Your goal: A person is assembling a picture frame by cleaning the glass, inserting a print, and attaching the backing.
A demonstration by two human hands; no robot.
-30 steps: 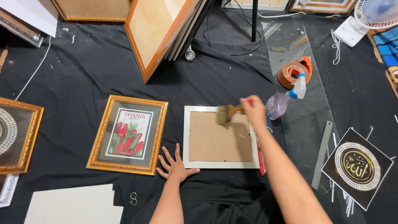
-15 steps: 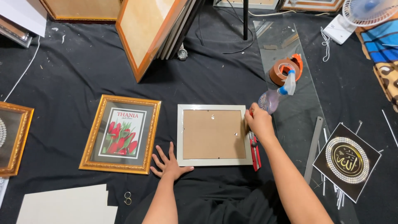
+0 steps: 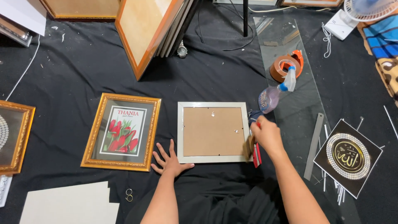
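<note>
Your left hand (image 3: 170, 159) lies flat and open by the white frame (image 3: 213, 132). Your right hand (image 3: 266, 135) holds a brush (image 3: 250, 147) at the frame's right edge.

Not much room on the right of the white frame (image 3: 212, 132): the right hand (image 3: 266, 135) sat against its edge, with the red-handled tool (image 3: 257, 154) just below and the spray bottle (image 3: 274, 94) just above. Beyond that the glass sheet (image 3: 290, 54) carried a tape roll (image 3: 286, 66), with a metal ruler (image 3: 314, 146) alongside. Left hand (image 3: 170, 159) blocked the lower-left corner. The black cloth (image 3: 83, 74) between the white frame and the gold frame (image 3: 121, 131) lay open, and above both too, up to the leaning frames (image 3: 145, 33).
</note>
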